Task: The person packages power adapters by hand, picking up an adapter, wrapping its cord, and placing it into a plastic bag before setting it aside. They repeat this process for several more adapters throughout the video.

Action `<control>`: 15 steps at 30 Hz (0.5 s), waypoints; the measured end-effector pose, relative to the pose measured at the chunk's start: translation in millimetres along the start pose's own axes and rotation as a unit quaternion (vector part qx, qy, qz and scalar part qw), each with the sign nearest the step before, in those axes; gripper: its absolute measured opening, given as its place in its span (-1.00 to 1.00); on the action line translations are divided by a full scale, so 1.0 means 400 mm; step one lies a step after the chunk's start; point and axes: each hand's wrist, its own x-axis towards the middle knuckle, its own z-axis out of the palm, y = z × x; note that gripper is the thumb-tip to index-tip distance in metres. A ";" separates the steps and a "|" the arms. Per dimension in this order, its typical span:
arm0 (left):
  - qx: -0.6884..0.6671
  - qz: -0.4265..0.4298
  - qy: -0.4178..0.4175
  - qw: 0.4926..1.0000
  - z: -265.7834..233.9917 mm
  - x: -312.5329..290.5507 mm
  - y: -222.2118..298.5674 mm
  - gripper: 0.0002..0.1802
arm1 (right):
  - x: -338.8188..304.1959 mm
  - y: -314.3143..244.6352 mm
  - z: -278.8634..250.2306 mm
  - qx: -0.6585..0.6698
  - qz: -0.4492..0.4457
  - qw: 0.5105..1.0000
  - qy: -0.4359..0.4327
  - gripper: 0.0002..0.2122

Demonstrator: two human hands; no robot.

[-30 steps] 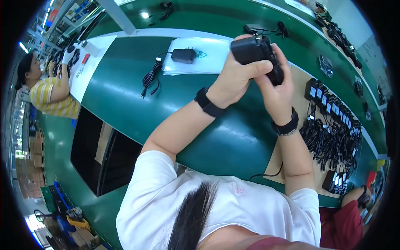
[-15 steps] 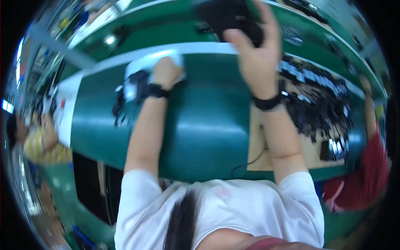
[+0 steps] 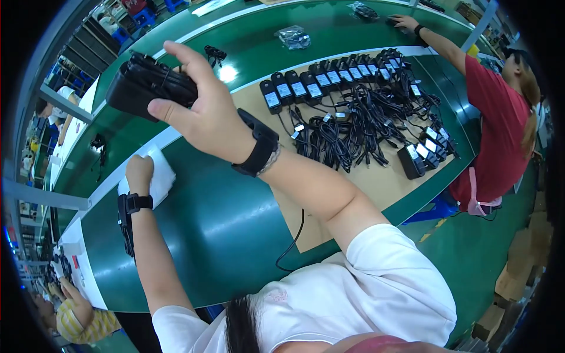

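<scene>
Across the whole middle of the scene, our green workbench (image 3: 218,229) curves from left to right, with a pale strip along its far edge and a second green surface beyond. On the right, a co-worker in red (image 3: 500,141) stretches one arm over that far surface, the hand resting low on it. Between that person and us, a tan cardboard sheet (image 3: 391,191) lies on the right part of our bench. On it spreads a thick tangle of black cords (image 3: 332,132); along its far side we count many black adapters with pale labels (image 3: 315,88), set side by side, and a smaller group of labelled adapters (image 3: 412,162) sits at its near right.

Our right hand (image 3: 206,115), raised over the far left of the bench, is closed around a black adapter (image 3: 126,88) with its cord bundled against it, the thumb on the near side and fingers beyond. To the left, a stack of clear plastic bags (image 3: 165,179) lies near the bench's far edge. Our left hand (image 3: 140,170) rests on that stack with fingers curled; we cannot tell whether they pinch a bag. Smaller still, a bagged cable (image 3: 294,38) lies on the far surface, and left of it a loose black cord (image 3: 215,56).
</scene>
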 end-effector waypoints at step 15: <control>-0.291 -0.048 -0.053 0.954 -0.132 -0.122 -0.076 -0.75 | 0.015 -0.056 0.019 0.068 0.110 0.991 0.045 -0.44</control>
